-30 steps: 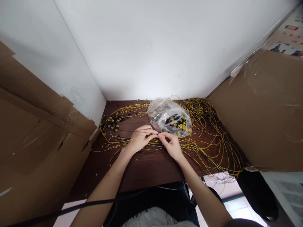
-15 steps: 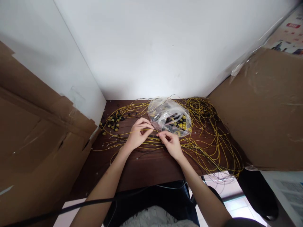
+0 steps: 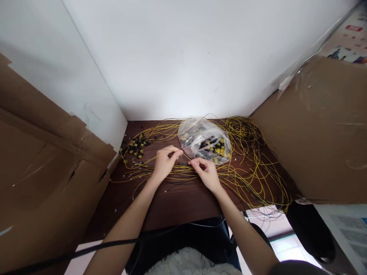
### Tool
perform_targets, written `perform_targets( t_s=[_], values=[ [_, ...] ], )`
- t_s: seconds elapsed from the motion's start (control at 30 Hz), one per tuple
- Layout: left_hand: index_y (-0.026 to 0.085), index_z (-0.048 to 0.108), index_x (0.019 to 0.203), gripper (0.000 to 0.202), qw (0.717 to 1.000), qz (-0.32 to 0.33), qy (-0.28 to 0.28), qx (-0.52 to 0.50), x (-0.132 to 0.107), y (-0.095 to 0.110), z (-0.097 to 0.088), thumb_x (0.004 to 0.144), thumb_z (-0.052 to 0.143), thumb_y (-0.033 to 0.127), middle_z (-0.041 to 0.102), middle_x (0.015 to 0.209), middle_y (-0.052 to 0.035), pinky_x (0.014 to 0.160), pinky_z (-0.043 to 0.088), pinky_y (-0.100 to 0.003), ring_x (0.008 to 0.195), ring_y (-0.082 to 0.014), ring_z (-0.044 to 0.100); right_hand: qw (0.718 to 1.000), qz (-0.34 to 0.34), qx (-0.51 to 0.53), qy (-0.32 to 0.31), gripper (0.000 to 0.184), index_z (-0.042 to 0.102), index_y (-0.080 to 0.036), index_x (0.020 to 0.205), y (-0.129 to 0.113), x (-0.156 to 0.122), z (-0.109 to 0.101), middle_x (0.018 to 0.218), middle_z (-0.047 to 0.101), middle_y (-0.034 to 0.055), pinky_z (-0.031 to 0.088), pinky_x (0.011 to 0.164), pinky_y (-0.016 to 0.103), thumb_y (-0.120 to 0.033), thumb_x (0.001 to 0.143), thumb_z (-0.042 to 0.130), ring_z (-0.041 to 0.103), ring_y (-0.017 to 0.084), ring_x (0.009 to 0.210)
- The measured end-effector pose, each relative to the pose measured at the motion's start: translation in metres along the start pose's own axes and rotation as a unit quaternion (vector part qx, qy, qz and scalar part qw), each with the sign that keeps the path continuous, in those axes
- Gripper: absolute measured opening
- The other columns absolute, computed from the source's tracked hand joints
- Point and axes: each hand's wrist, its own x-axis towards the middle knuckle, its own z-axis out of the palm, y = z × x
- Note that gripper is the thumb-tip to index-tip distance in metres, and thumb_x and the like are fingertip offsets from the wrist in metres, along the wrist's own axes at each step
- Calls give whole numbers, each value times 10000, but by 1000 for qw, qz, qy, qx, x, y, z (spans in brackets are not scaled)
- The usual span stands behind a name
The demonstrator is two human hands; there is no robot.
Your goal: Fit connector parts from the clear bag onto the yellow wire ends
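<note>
My left hand [image 3: 166, 162] pinches a thin yellow wire [image 3: 187, 156] between thumb and fingertips, over the middle of the dark wooden table. The wire runs at a slant down to my right hand [image 3: 207, 172], whose thumb and finger are closed on it too. A small black piece [image 3: 182, 164] lies between the hands, close to the right fingertips; whether it is attached to a wire I cannot tell. Just behind the hands sits a clear plastic bag [image 3: 189, 133] holding yellow and black connectors [image 3: 219, 149]. Several long yellow wires [image 3: 237, 181] pass beneath both hands.
A pile of black and yellow connectors [image 3: 139, 146] lies at the left. Coiled yellow wires [image 3: 241, 128] fill the back right, and some hang over the right front edge. Cardboard panels [image 3: 321, 133] and a white wall [image 3: 183, 61] enclose the table [image 3: 183, 202].
My left hand has shifted slightly left and its fingers have drawn together, so the wire between the hands shows more. My right hand stays nearly in place.
</note>
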Motion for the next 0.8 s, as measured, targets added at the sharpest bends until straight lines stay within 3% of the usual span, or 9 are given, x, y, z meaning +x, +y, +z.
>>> perform_targets(
  t_s=[0.07,0.1,0.23,0.3,0.37,0.47,0.57,0.67,0.8],
  values=[
    [157,653,632,207,998,-27,53,-32,1,1,-2,797,571,250,598,573,3,563,404,-222,546,-112,546,1000,4,-1,2,342,677,-143,789,0,0,0,604,558,7,324,512,225,-425,844,492,429,112,529],
    [159,674,688,175,997,-34,54,-48,0,2,-3,796,574,254,619,600,-1,572,413,-221,563,-117,562,1000,3,-3,2,344,677,-143,787,0,0,0,613,563,9,330,518,225,-428,843,492,434,113,534],
    [189,695,934,191,996,0,-81,-43,-5,4,3,784,611,272,692,768,-31,647,446,-240,680,-145,614,1000,-9,-14,-1,335,662,-144,766,-1,0,0,618,553,5,335,527,222,-422,845,493,430,109,537],
    [193,710,841,146,990,49,-134,-17,-7,4,8,801,597,276,689,763,-36,685,442,-250,714,-150,607,1000,-15,-15,-4,329,654,-145,752,-2,-1,0,615,544,1,325,519,221,-413,850,491,416,103,529],
    [188,703,732,193,987,75,-144,-10,-8,3,12,825,564,283,665,696,-30,682,433,-252,687,-144,584,1000,-21,-13,-10,328,657,-146,756,-2,-1,-1,627,555,2,329,526,221,-407,856,485,424,104,539],
    [166,659,615,276,990,37,-114,-68,-8,1,15,831,551,300,634,646,-26,638,421,-244,633,-128,560,1000,-22,-16,-13,328,669,-145,789,-3,-1,-1,647,574,5,337,534,221,-405,860,481,434,104,548],
    [142,636,598,302,981,-61,-52,-175,-6,-4,16,823,559,327,582,591,-12,535,371,-217,533,-88,490,1000,-14,-18,-1,334,673,-141,789,-2,-2,-1,601,540,-3,335,525,221,-413,855,491,423,103,532],
    [123,652,674,265,947,-132,24,-292,-3,-11,16,791,602,356,500,532,16,445,266,-197,450,-47,364,1000,-4,-15,4,342,680,-143,797,0,-4,-4,573,528,-4,339,516,224,-426,852,495,436,110,530],
    [101,651,682,234,884,-172,83,-426,1,-16,12,724,689,329,478,548,20,457,278,-165,490,-28,384,1000,-5,-29,3,329,685,-146,829,2,-10,-16,643,597,17,371,544,233,-420,851,503,487,125,567]
  ],
)
